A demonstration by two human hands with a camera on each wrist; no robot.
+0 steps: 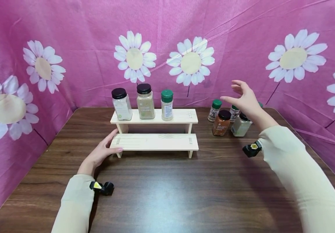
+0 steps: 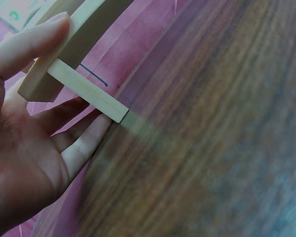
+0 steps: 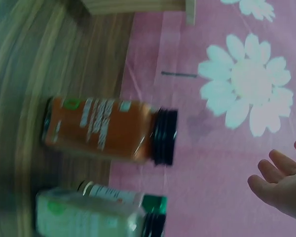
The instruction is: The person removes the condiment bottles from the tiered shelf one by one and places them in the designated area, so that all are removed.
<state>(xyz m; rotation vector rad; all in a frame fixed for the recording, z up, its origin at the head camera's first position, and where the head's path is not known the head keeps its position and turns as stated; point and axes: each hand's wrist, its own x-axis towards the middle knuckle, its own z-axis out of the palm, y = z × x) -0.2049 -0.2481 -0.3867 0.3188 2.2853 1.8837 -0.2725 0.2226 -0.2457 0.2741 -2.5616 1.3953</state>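
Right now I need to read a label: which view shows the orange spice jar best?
The right wrist view: the orange spice jar fills it, though blurred. The head view shows it small, below the right hand. The left wrist view misses it.

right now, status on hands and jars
Left hand open, steadying rack. Right hand open above orange jar, holding nothing. Nothing in the way.

A dark wood-grain table (image 1: pixel 167 194) is walled by a pink cloth backdrop (image 1: pixel 83 32) printed with white daisies. On the upper step of a wooden rack (image 1: pixel 156 142), three jars stand upright in a row. They are a black-lidded pale jar (image 1: pixel 122 104), a black-lidded tan jar (image 1: pixel 145 101) and a green-lidded jar (image 1: pixel 167 105). Their labels are too small to read.
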